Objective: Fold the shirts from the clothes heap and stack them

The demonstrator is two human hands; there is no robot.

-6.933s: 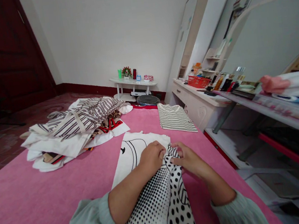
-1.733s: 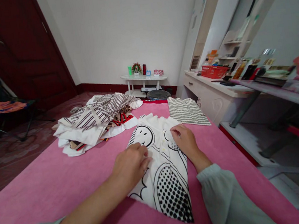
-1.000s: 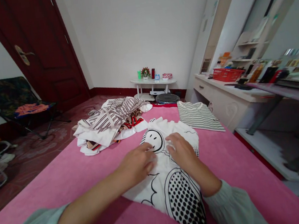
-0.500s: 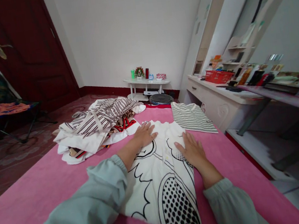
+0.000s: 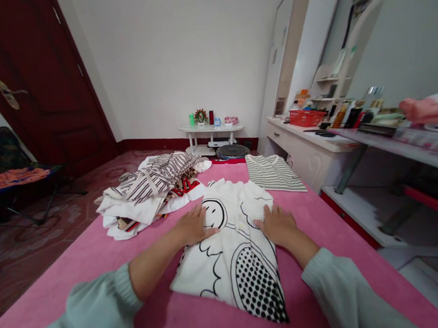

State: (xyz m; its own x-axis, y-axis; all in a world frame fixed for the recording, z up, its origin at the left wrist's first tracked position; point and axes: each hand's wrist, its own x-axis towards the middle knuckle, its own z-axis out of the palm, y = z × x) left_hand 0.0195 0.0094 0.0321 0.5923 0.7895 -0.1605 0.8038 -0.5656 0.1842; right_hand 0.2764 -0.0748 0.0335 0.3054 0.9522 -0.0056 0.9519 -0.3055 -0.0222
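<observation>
A white shirt [image 5: 243,225] with black line drawings and a dotted oval lies spread on the pink bed cover [image 5: 151,323]. My left hand [image 5: 193,226] rests on its left edge beside a smiley print, fingers stretched out. On the shirt's right edge lies my right hand [image 5: 278,225], palm down with its fingers apart. Farther right, a striped T-shirt [image 5: 274,173] lies flat near the far end of the bed. A heap of clothes [image 5: 149,189], striped and white, sits beyond my left hand.
A dressing table [image 5: 300,140] with a red basket [image 5: 306,117] and several bottles stands along the right. At the far wall is a small white table [image 5: 211,128]. A folding chair [image 5: 1,165] with an orange cloth stands left, near the dark red door [image 5: 30,76].
My left hand has moved from the shirt's upper part to its left edge, nearer to me. My right hand stays on the right edge. The view has shifted slightly.
</observation>
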